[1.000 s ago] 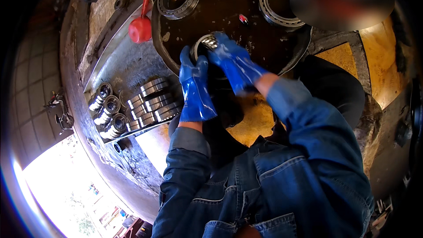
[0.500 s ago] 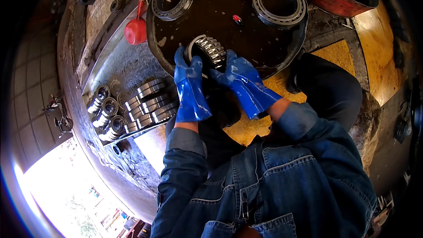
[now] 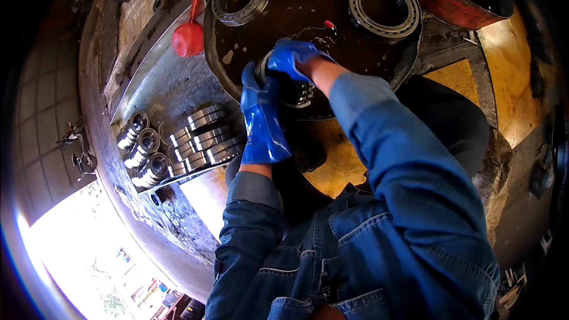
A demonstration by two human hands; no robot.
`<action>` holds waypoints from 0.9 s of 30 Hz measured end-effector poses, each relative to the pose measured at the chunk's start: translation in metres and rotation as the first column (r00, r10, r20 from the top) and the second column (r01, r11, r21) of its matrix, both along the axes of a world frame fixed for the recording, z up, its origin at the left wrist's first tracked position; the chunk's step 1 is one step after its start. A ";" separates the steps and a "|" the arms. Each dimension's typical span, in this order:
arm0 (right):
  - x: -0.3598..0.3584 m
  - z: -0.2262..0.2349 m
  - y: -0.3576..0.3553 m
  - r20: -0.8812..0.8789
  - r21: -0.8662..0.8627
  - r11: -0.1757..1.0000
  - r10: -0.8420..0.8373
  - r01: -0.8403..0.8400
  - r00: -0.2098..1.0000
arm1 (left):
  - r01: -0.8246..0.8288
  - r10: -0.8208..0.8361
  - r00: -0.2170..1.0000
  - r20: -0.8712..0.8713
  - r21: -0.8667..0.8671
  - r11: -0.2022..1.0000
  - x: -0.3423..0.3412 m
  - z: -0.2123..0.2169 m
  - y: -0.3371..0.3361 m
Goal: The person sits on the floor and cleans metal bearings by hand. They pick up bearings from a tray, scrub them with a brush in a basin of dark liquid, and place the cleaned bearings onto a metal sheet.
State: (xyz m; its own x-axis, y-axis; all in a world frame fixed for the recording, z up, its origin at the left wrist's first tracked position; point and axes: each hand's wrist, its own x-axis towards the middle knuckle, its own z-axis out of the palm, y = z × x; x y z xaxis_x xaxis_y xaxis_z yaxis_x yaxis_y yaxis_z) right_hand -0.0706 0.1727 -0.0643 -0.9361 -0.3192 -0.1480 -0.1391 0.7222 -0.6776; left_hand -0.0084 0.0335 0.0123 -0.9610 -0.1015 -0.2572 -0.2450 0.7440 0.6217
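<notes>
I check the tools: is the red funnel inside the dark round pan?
No, the red funnel lies outside the dark round pan, on the grey surface beside its left rim.

Round dark tray — large bearing rings lie in its oily bottom.

At my nine o'clock a tiled wall curves away in shade. Hard daylight floods in at seven o'clock over bright ground. Toward two o'clock the yellow floor looks stained and grimy.
</notes>
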 end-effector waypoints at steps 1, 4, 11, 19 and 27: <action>0.014 -0.008 0.007 -0.199 0.020 0.994 0.113 -0.111 0.973 | 0.005 -0.004 1.000 -0.019 0.036 0.999 0.000 0.000 -0.002; 0.089 0.045 0.012 0.053 -0.053 0.991 -0.124 0.126 0.991 | -0.005 0.012 0.998 -0.058 0.130 0.992 0.009 -0.007 -0.015; 0.124 0.120 0.049 0.478 0.211 0.968 -0.223 0.135 0.849 | 0.039 -0.015 0.994 -0.104 0.241 0.970 0.011 0.001 -0.006; 0.118 0.098 0.061 0.556 0.171 0.934 -0.353 0.313 0.753 | 0.039 -0.005 0.993 -0.119 0.281 0.959 0.007 -0.008 -0.008; 0.084 -0.011 0.040 0.556 -0.084 0.908 -0.299 0.411 0.776 | 0.158 -0.157 0.985 0.066 -0.008 0.987 -0.016 0.015 0.004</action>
State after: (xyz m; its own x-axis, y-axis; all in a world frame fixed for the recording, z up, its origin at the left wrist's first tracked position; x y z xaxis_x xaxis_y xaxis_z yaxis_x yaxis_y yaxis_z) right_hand 0.0131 0.2128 -0.0756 -0.7862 -0.0532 -0.6156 0.5134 0.4982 -0.6987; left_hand -0.0246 0.0380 0.0271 -0.9465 0.0461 -0.3193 -0.1635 0.7847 0.5979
